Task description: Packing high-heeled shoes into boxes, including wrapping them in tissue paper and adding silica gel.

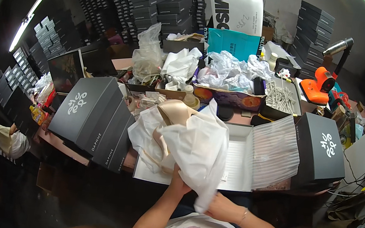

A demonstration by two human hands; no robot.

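Note:
A beige, shiny high-heeled shoe (pixel 175 112) shows above a loose sheet of white tissue paper (pixel 200 140) over the open shoebox. More beige shoe parts (pixel 160 141) show lower down, beside the paper; whether they belong to a second shoe I cannot tell. My left hand (pixel 179 179) is closed under the bundle, its fingers mostly covered by the paper. My right hand (pixel 221 207) pinches the hanging lower end of the tissue. The white-lined shoebox (pixel 238 157) lies in front of me, with ribbed translucent packing sheet (pixel 275 152) draped over its right side.
Dark shoeboxes stand at the left (pixel 85 109) and right (pixel 320 150) of the table. Behind are a carton of crumpled paper (pixel 227 97), a tray of white sticks (pixel 282 98) and an orange tool (pixel 318 86). A person (pixel 6 136) is at the far left.

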